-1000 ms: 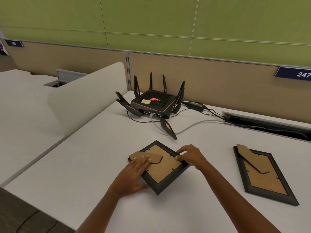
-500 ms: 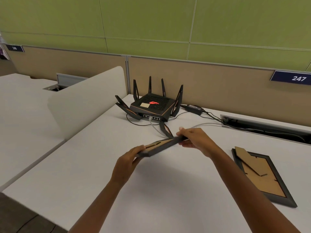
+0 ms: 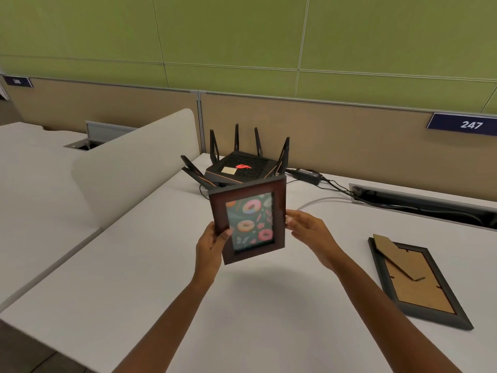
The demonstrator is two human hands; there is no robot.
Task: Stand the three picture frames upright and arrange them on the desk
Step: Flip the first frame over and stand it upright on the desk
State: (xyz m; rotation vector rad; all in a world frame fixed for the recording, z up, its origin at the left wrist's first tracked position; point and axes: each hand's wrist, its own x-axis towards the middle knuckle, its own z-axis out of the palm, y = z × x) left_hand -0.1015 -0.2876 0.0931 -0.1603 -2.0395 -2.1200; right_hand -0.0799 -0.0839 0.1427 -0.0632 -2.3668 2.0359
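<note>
**Operator:** My left hand is pinching the donut-print frame by its left edge, thumb on the front moulding, the other fingers hidden behind it. My right hand sits at the frame's right edge with the fingers half spread; the fingertips are right against the wood, but I cannot tell whether they actually press on it.

**Observer:** Where is that frame relative to the desk?

**Operator:** Held up in the air above the white desk, upright and slightly tilted, picture side facing me. A soft shadow lies on the desk beneath it.

**Observer:** And the others?

**Operator:** I see one more, a black frame, lying face down on the desk to my right, well apart from my hands, its brown cardboard stand partly raised off the backing. No third frame is in my view.

**Observer:** Anything behind?

**Operator:** A black router with antennas sits just beyond the held frame, with its power brick and cables to the right.
</note>
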